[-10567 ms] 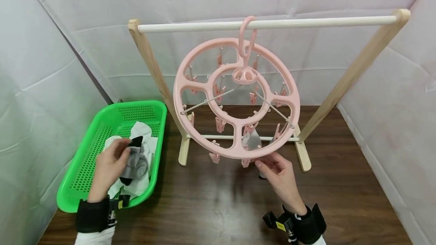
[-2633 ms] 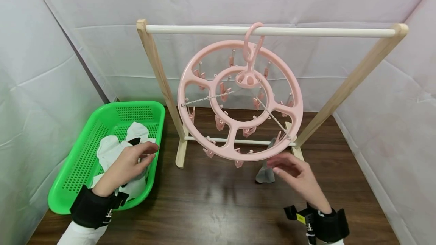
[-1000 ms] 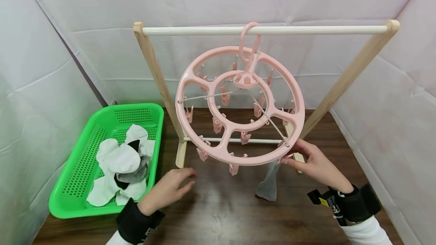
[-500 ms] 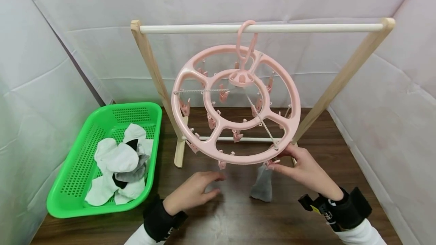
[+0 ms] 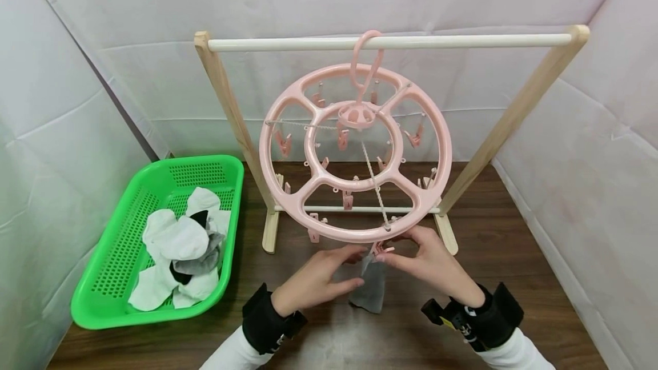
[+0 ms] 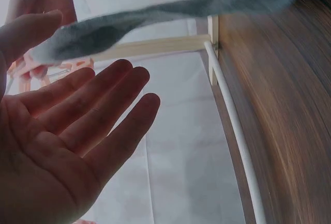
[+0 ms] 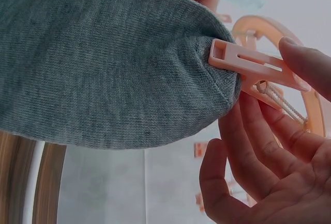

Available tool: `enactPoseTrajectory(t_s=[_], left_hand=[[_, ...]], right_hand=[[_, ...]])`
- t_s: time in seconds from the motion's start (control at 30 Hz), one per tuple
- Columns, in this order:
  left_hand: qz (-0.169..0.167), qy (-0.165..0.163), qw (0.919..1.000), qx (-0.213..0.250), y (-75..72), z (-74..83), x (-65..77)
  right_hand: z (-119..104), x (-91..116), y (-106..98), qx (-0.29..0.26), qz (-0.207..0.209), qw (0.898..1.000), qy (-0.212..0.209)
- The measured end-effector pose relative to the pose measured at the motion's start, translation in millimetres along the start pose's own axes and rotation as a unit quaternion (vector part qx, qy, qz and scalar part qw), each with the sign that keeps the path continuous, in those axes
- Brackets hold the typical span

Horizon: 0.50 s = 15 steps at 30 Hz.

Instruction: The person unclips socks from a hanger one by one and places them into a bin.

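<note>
A grey sock (image 7: 129,74) hangs from a pink clothespin (image 7: 248,66) under the near rim of the round pink drying hanger (image 5: 356,235). My right hand (image 5: 429,258) pinches that clothespin's handles, thumb on one side and fingers behind the other. One end of the sock is caught in the clothespin's mouth. Close on the sock's left side is my left hand (image 5: 324,278), its fingers stretched out and spread, as the left wrist view shows. Its thumb overlaps the sock's upper end in that view, and nothing is gripped in the palm.
The hanger hooks over the white rail (image 5: 462,42) of a wooden stand (image 5: 519,110); several other pink clothespins (image 5: 348,201) dangle around its rings. On the left, a green basket (image 5: 84,290) holds white, grey and black socks (image 5: 180,238). White sheets (image 5: 154,4) enclose the dark wooden floor.
My left hand has come from the basket rightward to the hanging sock. The hanger has turned, and my right hand has moved left, bringing the clothespin and sock toward the front middle.
</note>
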State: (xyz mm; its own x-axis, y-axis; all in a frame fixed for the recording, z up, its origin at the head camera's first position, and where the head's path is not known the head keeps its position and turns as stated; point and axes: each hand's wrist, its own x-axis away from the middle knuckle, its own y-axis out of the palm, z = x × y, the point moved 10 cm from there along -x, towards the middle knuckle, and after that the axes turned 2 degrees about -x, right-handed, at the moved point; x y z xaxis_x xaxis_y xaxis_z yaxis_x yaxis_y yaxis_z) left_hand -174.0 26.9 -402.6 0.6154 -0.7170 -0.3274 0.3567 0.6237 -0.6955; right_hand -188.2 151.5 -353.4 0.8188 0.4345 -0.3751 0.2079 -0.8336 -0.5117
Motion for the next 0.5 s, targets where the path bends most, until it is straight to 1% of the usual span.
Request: enactPoseTrajectory(t_s=[0.07, 0.2, 0.33, 0.5], left_hand=[[0.006, 0.009, 0.9999, -0.001, -0.2, 2.5, -1.9], [0.022, 0.024, 0.999, -0.03, -2.0, 6.3, -2.5], [0.025, 0.021, 0.9985, -0.043, -2.6, 6.5, -1.3], [0.021, 0.011, 0.9992, -0.032, -2.8, 4.8, 0.6]], right_hand=[[-2, -2, 4, 0.0, 0.0, 1.0, -0.006], [-5, -7, 12, -0.015, -0.003, 1.0, -0.014], [-6, -10, 19, -0.043, -0.01, 0.999, -0.018], [-7, -13, 26, -0.074, -0.022, 0.997, -0.006]])
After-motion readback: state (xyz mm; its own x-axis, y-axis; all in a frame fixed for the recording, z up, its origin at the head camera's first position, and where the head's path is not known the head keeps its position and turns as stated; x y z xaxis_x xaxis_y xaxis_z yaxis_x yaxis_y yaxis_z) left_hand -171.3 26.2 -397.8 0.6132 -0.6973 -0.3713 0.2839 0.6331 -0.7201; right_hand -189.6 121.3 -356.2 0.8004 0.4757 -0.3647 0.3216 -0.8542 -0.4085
